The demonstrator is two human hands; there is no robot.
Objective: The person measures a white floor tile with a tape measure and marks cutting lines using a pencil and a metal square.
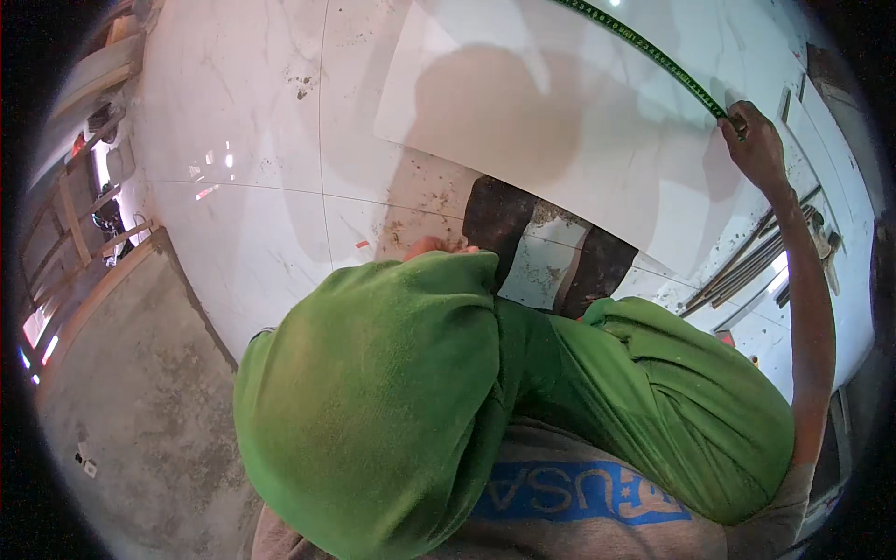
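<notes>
Gripping a green tape measure [653, 53] in the right hand [758, 147], with fingers and thumb closed tightly on the near end of the strip; cannot tell whether pinching the end hook or the case. Running from there in a slanting curve across, or just above, the far part of a large white slab [523, 121] and out past the upper edge of view. By judgement, partway through measuring: tape already drawn out, slab already laid flat. Set askew to the joints of the tiled floor [247, 243] beneath, so seemingly loose rather than fixed. Cannot make out any pencil line or fresh cut on the slab, nor say how much remains. Cannot tell whether a sliver of skin [427, 246] just beyond the left knee of the green trousers [364, 373] belongs to the left hand, nor how far open or what, if anything, held there. As for containers, none to be made out, hence no contents to report; only a bundle of long dark strips [754, 268] on the right, lying directly on the floor, and rough concrete [140, 373] on the left.
</notes>
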